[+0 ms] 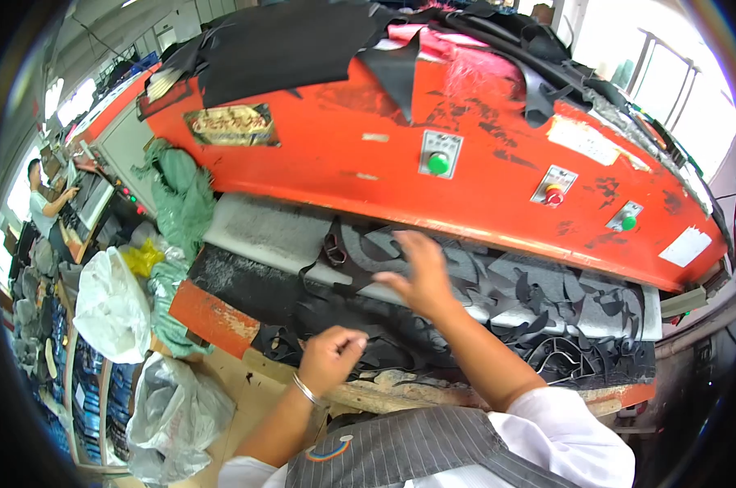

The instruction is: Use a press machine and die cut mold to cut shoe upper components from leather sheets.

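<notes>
My right hand (pixel 423 275) is raised over the pale cutting board (pixel 258 232), fingers spread, with nothing visible in it. Closer to me, my left hand (pixel 333 356) is curled closed above the front edge of the black work surface (pixel 230 281); whatever its fingers may hold is hidden. Dark, smeared material lies between the two hands. A black sheet cut full of holes (pixel 531 285) spreads across the board to the right. Left of my right hand sits a small dark looped piece (pixel 333 248). A curved metal-edged shape, like a cutting die (pixel 555 358), rests at the front right.
A red machine beam (pixel 327 154) spans the board, with green buttons (pixel 439 163) and a red knob (pixel 554 193). Black sheets (pixel 287 49) drape over its top. White plastic bags (pixel 112 305) and a green sack (pixel 177 195) stand left. Another person (pixel 43 203) works far left.
</notes>
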